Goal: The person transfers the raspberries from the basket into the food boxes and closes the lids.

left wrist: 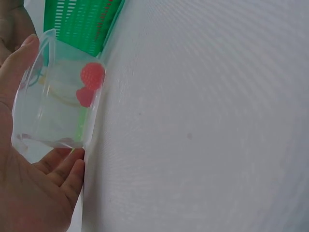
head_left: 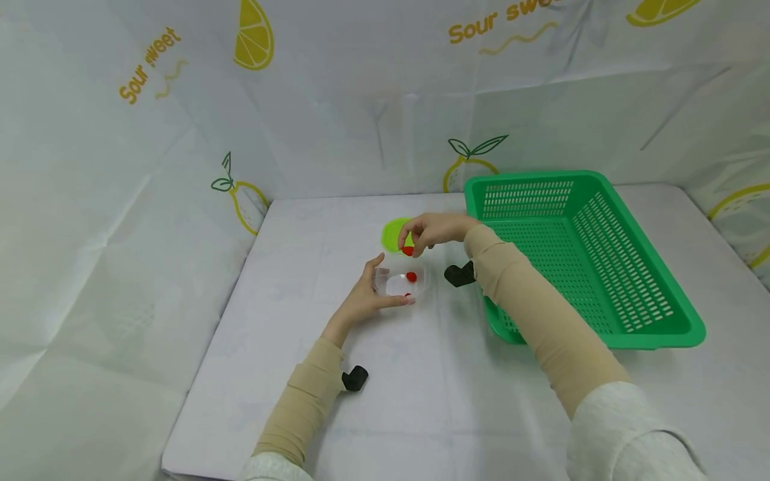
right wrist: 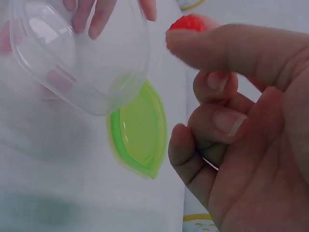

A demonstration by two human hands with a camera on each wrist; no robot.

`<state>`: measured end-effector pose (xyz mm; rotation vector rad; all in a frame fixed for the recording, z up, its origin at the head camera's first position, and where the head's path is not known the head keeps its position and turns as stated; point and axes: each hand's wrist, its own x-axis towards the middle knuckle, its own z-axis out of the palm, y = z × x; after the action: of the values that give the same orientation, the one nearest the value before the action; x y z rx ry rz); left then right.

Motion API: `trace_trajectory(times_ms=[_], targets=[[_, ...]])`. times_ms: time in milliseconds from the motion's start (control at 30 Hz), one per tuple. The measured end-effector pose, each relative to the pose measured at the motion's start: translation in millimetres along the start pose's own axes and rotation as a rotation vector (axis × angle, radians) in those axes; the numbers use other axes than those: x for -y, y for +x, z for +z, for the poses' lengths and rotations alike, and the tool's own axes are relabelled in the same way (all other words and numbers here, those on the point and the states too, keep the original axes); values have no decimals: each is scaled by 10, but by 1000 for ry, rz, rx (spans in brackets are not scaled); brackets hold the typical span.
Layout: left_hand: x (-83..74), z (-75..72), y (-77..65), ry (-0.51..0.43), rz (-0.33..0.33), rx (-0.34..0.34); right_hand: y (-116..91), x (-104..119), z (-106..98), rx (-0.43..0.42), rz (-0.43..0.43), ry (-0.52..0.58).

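Note:
A clear plastic container (head_left: 382, 283) sits on the table, and my left hand (head_left: 359, 299) grips it from the left, thumb on the near side and fingers on the far side. Through its wall in the left wrist view show two red raspberries (left wrist: 92, 76), lying close together at the bottom. My right hand (head_left: 442, 228) is above the far side of the container and pinches another raspberry (right wrist: 185, 22) between thumb and index finger, the other fingers curled. Just behind the container lies a yellow-green lid (head_left: 392, 234), partly covered by the right hand in the head view.
To the right stands a large green plastic basket (head_left: 656, 267) with slotted walls; the right forearm passes over its near left corner. A white cloth covers the table (head_left: 385, 401), and a lemon-printed curtain (head_left: 361, 133) hangs behind. Black wrist mounts (head_left: 355, 379) stick out from both forearms.

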<state>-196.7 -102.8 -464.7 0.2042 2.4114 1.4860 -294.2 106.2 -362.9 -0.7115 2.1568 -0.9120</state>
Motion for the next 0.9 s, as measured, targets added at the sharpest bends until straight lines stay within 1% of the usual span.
trace_trajectory(times_ms=[67,167,367,533,700,900], targets=[[7,-1,4,0,-4,3,40,-8,25,10,43,-42],[12,-3,7,-6,-9,9,85,-32,55,28,85,-80],[21,-14,0,-10,-10,5,144,-82,97,48,116,-102],[21,-23,7,9,4,5,170,-96,133,39,116,-121],[5,-25,5,-2,3,11,198,-108,169,43,94,-120],[6,-27,7,-1,8,6,220,-115,188,38,87,-170]])
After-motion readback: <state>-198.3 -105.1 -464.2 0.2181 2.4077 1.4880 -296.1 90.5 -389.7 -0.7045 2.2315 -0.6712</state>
